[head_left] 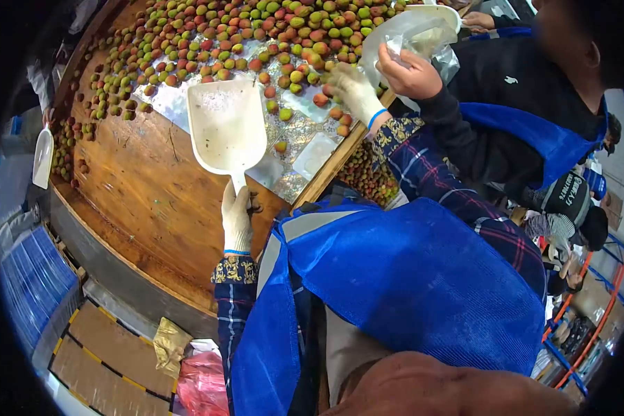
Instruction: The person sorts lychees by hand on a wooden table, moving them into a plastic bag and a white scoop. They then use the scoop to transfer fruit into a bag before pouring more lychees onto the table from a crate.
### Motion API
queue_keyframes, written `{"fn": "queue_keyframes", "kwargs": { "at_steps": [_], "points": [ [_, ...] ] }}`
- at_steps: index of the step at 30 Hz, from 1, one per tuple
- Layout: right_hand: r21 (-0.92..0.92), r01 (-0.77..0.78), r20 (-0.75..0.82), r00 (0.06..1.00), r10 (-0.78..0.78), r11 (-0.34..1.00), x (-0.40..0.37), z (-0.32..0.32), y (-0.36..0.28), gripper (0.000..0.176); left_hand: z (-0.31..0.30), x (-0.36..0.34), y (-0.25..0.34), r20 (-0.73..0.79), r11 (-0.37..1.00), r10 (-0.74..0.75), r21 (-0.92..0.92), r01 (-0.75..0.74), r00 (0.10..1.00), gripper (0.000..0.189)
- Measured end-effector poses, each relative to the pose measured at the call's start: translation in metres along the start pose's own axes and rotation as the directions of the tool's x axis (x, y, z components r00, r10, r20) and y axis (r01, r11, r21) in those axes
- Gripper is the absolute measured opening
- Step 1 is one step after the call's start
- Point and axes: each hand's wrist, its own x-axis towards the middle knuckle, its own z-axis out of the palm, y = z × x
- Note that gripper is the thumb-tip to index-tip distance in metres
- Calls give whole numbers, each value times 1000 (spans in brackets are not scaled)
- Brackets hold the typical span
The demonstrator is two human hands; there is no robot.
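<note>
Brown wooden table spreads out in front of me, with 12 o'clock straight ahead. My gloved left hand is wrapped round the handle of a white scoop; its long axis runs from that grip to between 11 and 12 o'clock, the broad lip farthest from me. Past that lip, from 11 round to 2 o'clock, lies the red-and-green fruit. My gloved right hand is the nearer one to the heap: loose pieces sit just beside its fingertips, from 9 to 11 o'clock, while the scoop lies well apart from it, between 8 and 9. Those fingers are blurred, so I cannot tell whether they hold a piece. Under the scattered fruit shows a silvery patterned sheet. Just beside my right hand, at 2 o'clock, a co-worker's hand holds a clear plastic bag.
</note>
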Motion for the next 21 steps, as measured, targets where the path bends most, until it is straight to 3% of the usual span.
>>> {"fn": "queue_keyframes", "kwargs": {
  "at_steps": [1,2,3,6,7,9,12,13,14,16,18,19,21],
  "points": [
    [-593,201,-46,958,-282,780,14,-11,-4,47,0,-4,-1,-4,1000,-2,3,2,1000,43],
    [-947,234,90,851,-517,220,25,-21,-6,47,-1,-6,-2,-9,1000,-3,5,3,1000,45],
    [-985,133,56,857,-513,114,14,-13,-18,44,-2,-10,-1,-15,1000,1,2,-1,1000,45],
    [-970,91,198,829,-522,-223,14,-20,-33,45,-7,-21,-1,-1,1000,-5,27,5,1000,44],
    [-970,93,200,830,-521,-224,17,-23,-35,45,-10,-25,-3,-37,1000,13,22,-12,999,39],
    [-907,-43,187,850,-493,-419,26,-34,-35,50,-16,-30,-8,-68,999,31,19,-29,997,35],
    [-885,-99,161,851,-499,-455,36,-45,-20,50,-28,-33,-19,-109,1000,26,17,-24,994,27],
    [-788,-32,293,858,-422,-614,43,-50,-15,46,-31,-34,-23,-131,999,28,-34,-32,991,26],
    [-832,95,411,767,-493,-546,25,-31,-13,40,-32,-34,-27,-151,996,27,-84,-40,988,25],
    [-802,320,504,815,-284,-505,10,-9,-15,41,-24,-41,-20,-171,995,37,-88,-52,985,26],
    [-794,366,512,834,-208,-486,-28,37,-25,44,-26,-41,-24,-236,995,34,-87,-56,971,25],
    [-755,351,562,782,-270,-554,-46,48,-20,44,-25,-43,-23,-250,996,47,-58,-64,967,27],
    [-770,408,554,809,-198,-490,-59,37,1,40,-28,-42,-28,-254,998,48,-34,-58,966,29]
  ]
}}
